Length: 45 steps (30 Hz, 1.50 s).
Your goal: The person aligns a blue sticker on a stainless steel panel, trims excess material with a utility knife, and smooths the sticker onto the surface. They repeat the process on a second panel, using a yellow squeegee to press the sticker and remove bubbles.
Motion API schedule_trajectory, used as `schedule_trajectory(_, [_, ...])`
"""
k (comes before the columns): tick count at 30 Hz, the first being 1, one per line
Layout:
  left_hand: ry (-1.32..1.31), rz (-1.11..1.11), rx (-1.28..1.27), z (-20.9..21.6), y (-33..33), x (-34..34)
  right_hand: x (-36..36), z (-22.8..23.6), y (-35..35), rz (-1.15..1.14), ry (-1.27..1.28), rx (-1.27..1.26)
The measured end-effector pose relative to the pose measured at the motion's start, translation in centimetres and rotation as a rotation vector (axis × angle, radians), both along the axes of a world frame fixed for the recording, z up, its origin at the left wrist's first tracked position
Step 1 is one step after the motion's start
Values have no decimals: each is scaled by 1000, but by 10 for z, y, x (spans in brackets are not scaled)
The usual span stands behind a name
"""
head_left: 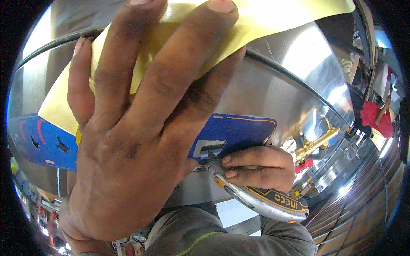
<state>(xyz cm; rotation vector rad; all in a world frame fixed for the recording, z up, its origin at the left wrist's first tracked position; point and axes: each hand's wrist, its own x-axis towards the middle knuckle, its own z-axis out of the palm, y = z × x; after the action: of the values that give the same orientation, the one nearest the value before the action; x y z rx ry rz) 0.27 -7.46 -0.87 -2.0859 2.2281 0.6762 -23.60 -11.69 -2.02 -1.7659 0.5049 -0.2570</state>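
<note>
- Curved, shiny metal surface (294,89) fills your background (no open container visible).
- Your left hand (132,149) spreads across the yellow sheet (286,17), maybe steadying it; can't tell if pinched.
- Blue panel (245,126) lies against the metal.
- Your right hand (267,166) grips the utility knife (256,198), nose at the panel's cutout (211,147), presumably for control.

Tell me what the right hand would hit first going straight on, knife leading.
Probably the rectangular cutout in the blue panel: the knife in the right hand points at it, though depth is unclear.
</note>
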Motion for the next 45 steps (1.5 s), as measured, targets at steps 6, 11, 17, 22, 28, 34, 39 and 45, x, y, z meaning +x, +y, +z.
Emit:
schedule_trajectory(6, [-439,-140,263,27,-5,-5,-14,-7,14,-232,-328,228])
schedule_trajectory(11, [45,-63,126,22,3,-12,-17,-7,33,-500,-120,-1])
schedule_trajectory(17, [-9,-167,-232,-6,4,-19,-12,-1,33,-395,-38,-90])
schedule_trajectory(22, [193,-110,33,1,23,-19,-14,-9,36,-409,-91,-146])
schedule_trajectory(28, [-24,-213,-166,-22,31,-21,-13,-11,36,-357,-68,-301])
schedule_trajectory(34, [189,-90,-77,-7,36,-18,-11,2,24,-183,-22,-400])
schedule_trajectory(39, [-154,-313,-326,-24,16,-9,-5,-9,37,-405,-104,-346])
schedule_trajectory(45, [48,-171,-148,-12,15,-14,0,-6,39,-429,-16,-377])
